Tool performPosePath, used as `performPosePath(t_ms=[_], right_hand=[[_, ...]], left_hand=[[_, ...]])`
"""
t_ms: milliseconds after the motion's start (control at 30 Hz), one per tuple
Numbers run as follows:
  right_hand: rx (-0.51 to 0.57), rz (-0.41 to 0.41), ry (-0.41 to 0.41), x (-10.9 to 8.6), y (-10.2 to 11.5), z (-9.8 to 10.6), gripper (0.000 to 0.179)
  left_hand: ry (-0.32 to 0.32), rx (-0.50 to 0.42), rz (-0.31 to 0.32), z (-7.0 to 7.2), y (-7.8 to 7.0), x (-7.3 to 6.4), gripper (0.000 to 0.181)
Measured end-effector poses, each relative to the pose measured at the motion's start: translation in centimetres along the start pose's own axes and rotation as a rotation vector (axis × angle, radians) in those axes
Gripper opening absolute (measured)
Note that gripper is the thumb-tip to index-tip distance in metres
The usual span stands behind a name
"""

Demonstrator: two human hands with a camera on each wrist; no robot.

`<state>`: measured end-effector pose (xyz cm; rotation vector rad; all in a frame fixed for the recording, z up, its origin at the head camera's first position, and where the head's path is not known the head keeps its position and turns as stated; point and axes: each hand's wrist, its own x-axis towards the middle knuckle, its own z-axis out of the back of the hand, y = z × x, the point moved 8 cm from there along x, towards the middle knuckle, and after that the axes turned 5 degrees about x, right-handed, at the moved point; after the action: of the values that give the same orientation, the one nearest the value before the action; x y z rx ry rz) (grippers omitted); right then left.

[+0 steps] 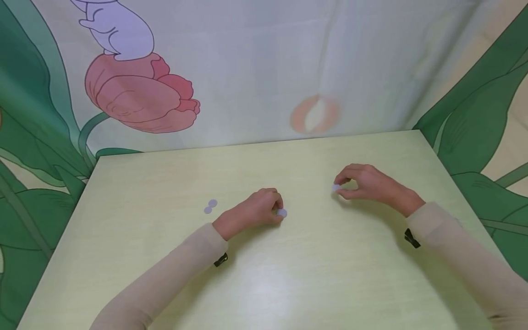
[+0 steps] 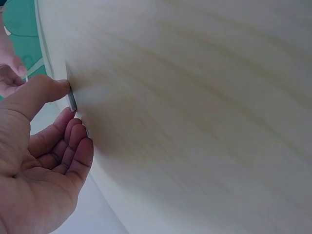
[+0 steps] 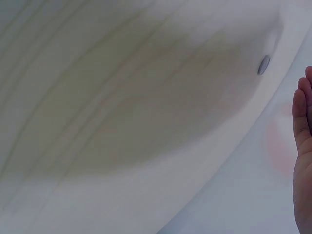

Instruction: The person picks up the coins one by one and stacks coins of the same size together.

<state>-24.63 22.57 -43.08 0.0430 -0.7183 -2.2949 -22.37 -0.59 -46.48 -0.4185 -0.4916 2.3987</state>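
Note:
In the head view, my left hand (image 1: 259, 208) pinches a small pale round disc (image 1: 282, 213) near the middle of the light wooden table (image 1: 255, 293). Thumb and index fingertip are at opposite edges of this disc (image 2: 72, 99) in the left wrist view, close over the tabletop. Farther right, my right hand (image 1: 371, 183) hovers with thumb and fingers apart around another pale disc (image 1: 336, 187). The right wrist view shows that disc (image 3: 263, 64) lying on the table, with a gap between it and the extended fingers (image 3: 300, 117); the thumb is out of that frame.
Two more pale discs, one (image 1: 212, 202) just behind the other (image 1: 208, 210), lie side by side left of the left hand. Behind the table hangs a pale curtain (image 1: 247, 68) printed with a flower and large green leaves. Both forearms reach in from the front edge.

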Motion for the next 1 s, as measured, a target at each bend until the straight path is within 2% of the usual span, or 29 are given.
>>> performPosePath(t_ms=[167,633,1000], right_hand=[[0.023,0.014,0.018,0.4,0.7,-0.6,0.016],[0.02,0.167,-0.01,2.1,3.3,-1.6,0.019],[0.059,0.162,0.02,3.2,4.4,-2.4,0.018]], left_hand=[[0.003,-0.007,0.004,0.0,0.0,-0.1,0.014],[-0.004,-0.015,0.014,0.1,0.1,-0.1,0.014],[0.009,-0.005,0.023,0.0,0.0,-0.1,0.014]])
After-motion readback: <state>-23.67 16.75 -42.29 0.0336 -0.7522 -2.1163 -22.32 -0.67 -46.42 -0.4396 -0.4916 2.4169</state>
